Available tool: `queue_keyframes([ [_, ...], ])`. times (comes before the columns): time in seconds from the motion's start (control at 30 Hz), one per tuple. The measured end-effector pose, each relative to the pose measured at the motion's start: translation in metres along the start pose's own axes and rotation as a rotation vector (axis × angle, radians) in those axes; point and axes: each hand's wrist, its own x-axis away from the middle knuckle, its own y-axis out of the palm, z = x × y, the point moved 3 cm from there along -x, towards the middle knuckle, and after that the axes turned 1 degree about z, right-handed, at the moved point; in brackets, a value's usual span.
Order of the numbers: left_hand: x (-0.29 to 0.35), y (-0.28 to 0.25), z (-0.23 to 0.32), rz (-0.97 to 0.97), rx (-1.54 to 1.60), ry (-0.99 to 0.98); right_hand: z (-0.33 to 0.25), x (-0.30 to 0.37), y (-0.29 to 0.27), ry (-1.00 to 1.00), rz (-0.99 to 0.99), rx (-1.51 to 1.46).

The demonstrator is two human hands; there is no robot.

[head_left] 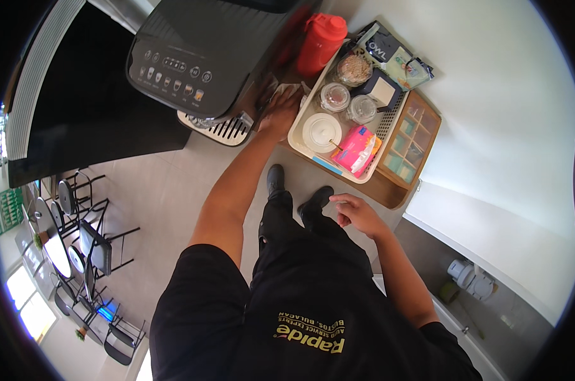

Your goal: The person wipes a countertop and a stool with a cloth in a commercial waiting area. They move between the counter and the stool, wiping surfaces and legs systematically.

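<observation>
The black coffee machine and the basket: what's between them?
In the head view: the left hand, something pale mostly hidden under it, and, farther back, the red bottle.

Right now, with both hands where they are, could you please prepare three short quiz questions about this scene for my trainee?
1. Which hand reaches between the coffee machine and the cream basket: A) left, B) right, C) both?
2. True or false: the red bottle stands inside the basket.
3. Fill in: the packet beside the round white lid is mainly ____ in colour.

Key:
1. A, the left hand; the right hand hangs apart from the basket.
2. False; it stands outside, beside it.
3. Pink.
</observation>
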Motion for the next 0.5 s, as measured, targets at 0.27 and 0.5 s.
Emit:
queue_keyframes([
  [0.27,0.055,0.002,0.001,-0.036,0.174,-0.008,0.014,0.001,0.006,0.011,-0.043,0.088],
  [0.5,0.096,0.008,0.039,0.069,0.181,-0.216,0.022,0.012,0.001,0.013,-0.054,0.094],
])
